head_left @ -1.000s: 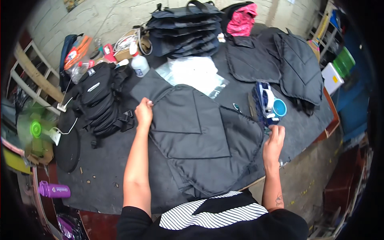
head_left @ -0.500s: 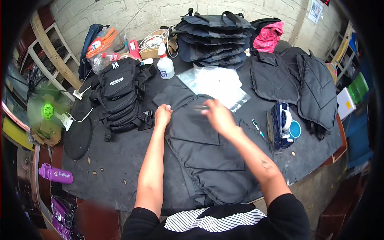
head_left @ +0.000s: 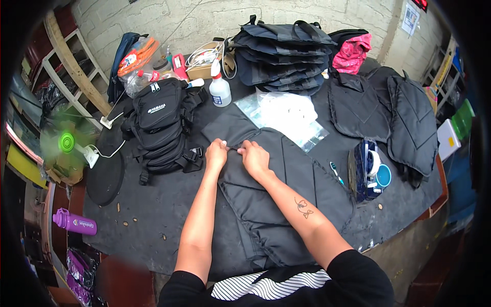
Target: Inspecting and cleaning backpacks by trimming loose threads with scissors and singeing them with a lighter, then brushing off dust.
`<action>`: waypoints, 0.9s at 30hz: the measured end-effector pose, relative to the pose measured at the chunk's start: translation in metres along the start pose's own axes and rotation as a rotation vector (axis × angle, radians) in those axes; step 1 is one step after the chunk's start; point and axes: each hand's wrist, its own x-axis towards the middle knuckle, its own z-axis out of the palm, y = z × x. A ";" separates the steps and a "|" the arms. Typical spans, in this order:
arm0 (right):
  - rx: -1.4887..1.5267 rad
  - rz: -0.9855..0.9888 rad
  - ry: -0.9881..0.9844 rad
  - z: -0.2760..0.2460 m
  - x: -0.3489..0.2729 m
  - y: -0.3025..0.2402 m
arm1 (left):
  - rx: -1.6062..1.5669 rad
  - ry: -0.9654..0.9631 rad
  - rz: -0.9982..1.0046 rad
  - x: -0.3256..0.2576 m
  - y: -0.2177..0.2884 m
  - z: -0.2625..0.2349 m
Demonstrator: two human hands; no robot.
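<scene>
A black padded fabric panel (head_left: 291, 169) with stitched lines lies before me on the dark table. At its far left edge, my left hand (head_left: 217, 154) is closed, pinching the fabric near a flat black flap (head_left: 230, 127). My right hand (head_left: 255, 158) is closed right beside it, fingertips at the same edge. A thin dark bit shows between the two hands, too small to name. Whatever the right fingers hold is hidden beneath them. Left of my hands sits a black backpack (head_left: 158, 125), and beyond them lie clear plastic bags with white sheets (head_left: 286, 113).
Behind stand a white spray bottle (head_left: 220, 89) and a stack of dark bags (head_left: 284, 56). To the right are a toothbrush (head_left: 336, 173), a navy case (head_left: 364, 171), a blue cup (head_left: 383, 175) and more padded panels (head_left: 413, 120). A purple bottle (head_left: 75, 221) and a green fan (head_left: 66, 143) are left.
My right hand has moved left and nearer, coming in beside my left hand. The slim metal tool it held is no longer visible. My left hand stays at the panel edge.
</scene>
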 end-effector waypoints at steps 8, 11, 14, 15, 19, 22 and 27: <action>0.708 0.402 0.639 0.005 0.006 0.059 | -0.138 0.207 0.478 0.009 0.069 0.017; 0.778 0.429 0.546 0.010 0.000 0.058 | -0.036 0.104 0.473 0.024 0.064 0.051; 0.730 0.407 0.539 0.008 -0.003 0.071 | 0.046 0.146 0.588 0.024 0.059 0.075; 0.786 0.464 0.493 0.008 -0.001 0.076 | 0.029 0.146 0.565 0.025 0.058 0.079; 0.569 0.396 0.420 -0.006 0.007 0.073 | 0.014 0.134 0.423 0.022 0.057 0.078; 0.251 0.317 0.286 -0.029 0.014 0.054 | -0.081 0.113 0.232 0.028 0.050 0.077; 0.097 0.299 0.135 -0.024 0.020 0.059 | -0.083 0.106 0.189 0.029 0.052 0.083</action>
